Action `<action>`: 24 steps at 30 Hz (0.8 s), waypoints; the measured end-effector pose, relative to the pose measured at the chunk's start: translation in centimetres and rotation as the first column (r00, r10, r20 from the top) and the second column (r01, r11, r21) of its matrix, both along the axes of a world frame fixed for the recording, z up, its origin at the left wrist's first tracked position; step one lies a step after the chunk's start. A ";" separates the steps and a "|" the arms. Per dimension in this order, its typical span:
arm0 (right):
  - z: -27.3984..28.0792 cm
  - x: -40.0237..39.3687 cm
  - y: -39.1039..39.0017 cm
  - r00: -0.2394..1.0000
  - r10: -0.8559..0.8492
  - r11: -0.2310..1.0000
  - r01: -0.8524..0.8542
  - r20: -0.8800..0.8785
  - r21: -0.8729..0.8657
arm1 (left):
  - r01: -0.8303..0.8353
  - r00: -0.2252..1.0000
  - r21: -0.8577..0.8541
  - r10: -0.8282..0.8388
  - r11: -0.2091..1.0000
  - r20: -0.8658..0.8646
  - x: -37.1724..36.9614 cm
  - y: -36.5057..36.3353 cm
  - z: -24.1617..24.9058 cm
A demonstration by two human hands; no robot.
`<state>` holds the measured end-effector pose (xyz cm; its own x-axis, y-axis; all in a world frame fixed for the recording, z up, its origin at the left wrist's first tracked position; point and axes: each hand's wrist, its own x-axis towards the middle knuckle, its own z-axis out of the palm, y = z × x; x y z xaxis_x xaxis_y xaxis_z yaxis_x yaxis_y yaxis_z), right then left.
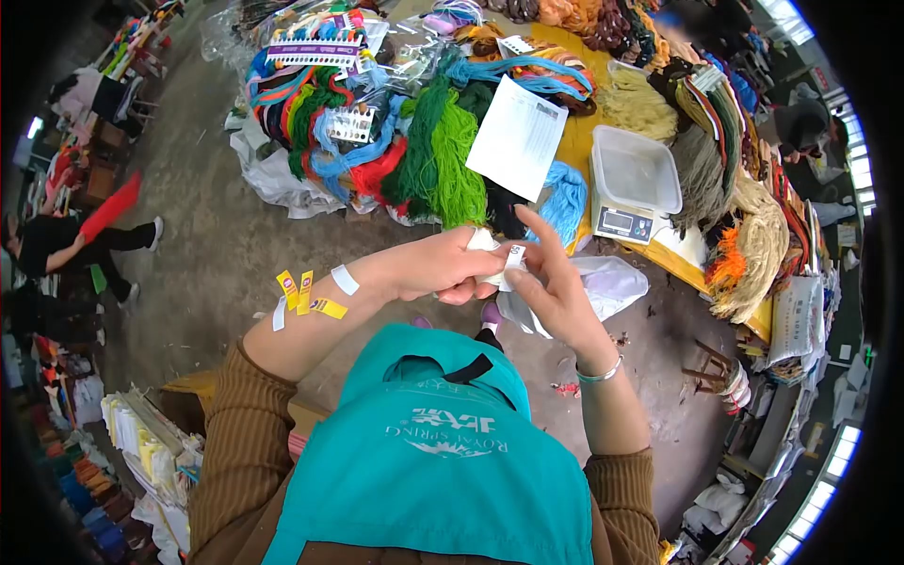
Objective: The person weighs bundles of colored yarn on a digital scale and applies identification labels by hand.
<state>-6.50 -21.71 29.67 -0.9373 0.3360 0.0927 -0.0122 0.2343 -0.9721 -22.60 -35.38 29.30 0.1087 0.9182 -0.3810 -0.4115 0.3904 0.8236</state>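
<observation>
My left hand (438, 266) is closed around a small white paper piece (483, 241), which looks like a roll or wad of labels. Against it, my right hand (556, 287) pinches a small white label (514, 256) with dark print between thumb and fingers, its index finger raised. On my left forearm are stuck yellow labels (305, 292) and white labels (345, 280). Just beyond my hands hang bright green thread skeins (457, 146) at the table's edge. A printed white sheet (518, 137) lies on the skeins.
A digital scale (623, 223) carrying a clear plastic tub (636, 169) stands on the yellow table (576, 141). Beige skeins (753, 240) hang at the right. A white plastic bag (612, 287) is below the edge. A small stool (711, 372) stands right; another person (71, 245) is at left.
</observation>
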 end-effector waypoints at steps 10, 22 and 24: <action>0.0 -0.8 -0.9 0.977 0.060 0.653 0.117 0.205 -0.748 | -0.288 0.769 0.415 0.467 0.863 -0.437 2.2 -1.1 -1.2; 0.7 1.2 0.0 0.982 0.153 0.572 0.003 0.110 -0.821 | -0.078 0.682 0.311 0.278 0.947 -0.676 2.1 -1.5 1.1; -0.2 1.7 -0.1 0.984 0.165 0.528 -0.033 0.065 -0.849 | -0.057 0.925 0.032 0.065 0.998 -0.374 1.2 -1.2 1.2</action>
<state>-4.84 -21.77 29.51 -0.9495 0.0997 -0.2975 0.1500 -0.6885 -0.7096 -21.40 -36.54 30.46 -0.0945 0.9266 -0.3640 -0.0940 0.3557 0.9299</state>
